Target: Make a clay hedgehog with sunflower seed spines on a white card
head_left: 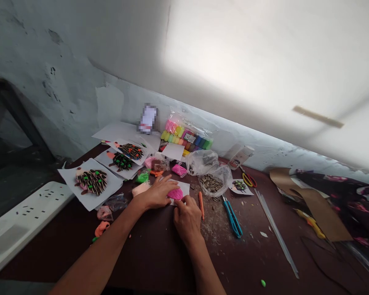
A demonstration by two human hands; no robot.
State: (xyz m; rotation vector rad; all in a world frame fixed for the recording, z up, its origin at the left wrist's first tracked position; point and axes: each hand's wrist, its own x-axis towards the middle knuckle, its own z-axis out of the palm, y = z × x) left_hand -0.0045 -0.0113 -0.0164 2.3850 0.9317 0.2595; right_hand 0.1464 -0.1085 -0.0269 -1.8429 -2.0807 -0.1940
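Dark desk (153, 262) against a scuffed white wall (64, 94), strewn with seed husks (213, 227); left fingers (162, 184) spread beside pink clay (176, 194), right fingers (182, 201) pinching it.

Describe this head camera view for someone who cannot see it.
A left hand and right hand work pink modelling clay on white paper atop a dark table. Seed-studded clay figures on paper, a bag of sunflower seeds and scissors lie nearby.

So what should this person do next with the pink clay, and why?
Probably press the pink clay a little flatter on the white paper with the right hand: the left hand rests on the paper, and the clay shows no sunflower seeds, unlike the seed-covered clay hedgehog nearby.
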